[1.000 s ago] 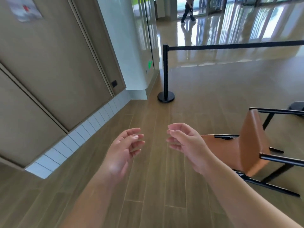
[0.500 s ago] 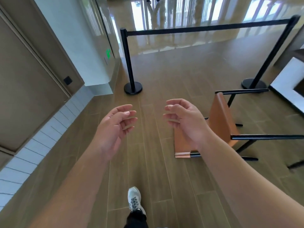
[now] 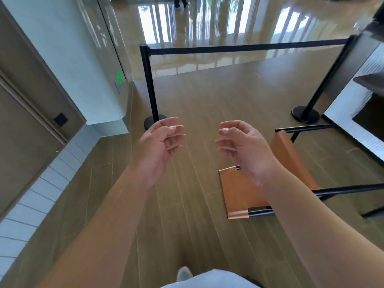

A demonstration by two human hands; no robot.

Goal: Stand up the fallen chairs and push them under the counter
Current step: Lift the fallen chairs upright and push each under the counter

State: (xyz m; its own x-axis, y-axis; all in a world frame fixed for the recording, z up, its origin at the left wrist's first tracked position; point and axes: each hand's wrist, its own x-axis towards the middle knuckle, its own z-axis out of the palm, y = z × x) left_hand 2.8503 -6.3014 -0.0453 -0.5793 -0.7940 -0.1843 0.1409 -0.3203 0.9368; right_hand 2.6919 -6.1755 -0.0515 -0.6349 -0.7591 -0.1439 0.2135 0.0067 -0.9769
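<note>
A black belt barrier (image 3: 247, 47) strung between two posts spans the wood floor (image 3: 187, 204) ahead. The tan chair (image 3: 245, 192) lies tipped on its side at the right, near the white counter (image 3: 353, 113). Left hand (image 3: 160, 146) and right hand (image 3: 243, 148) hover apart, fingers loosely curled, holding nothing.

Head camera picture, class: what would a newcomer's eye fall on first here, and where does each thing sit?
First come the two bare hands raised mid-frame, the left hand and right hand, both loosely curled and holding nothing. Just right of them a tan chair with black legs lies tipped on the wooden floor. Behind, a black belt barrier spans between two posts.
</note>
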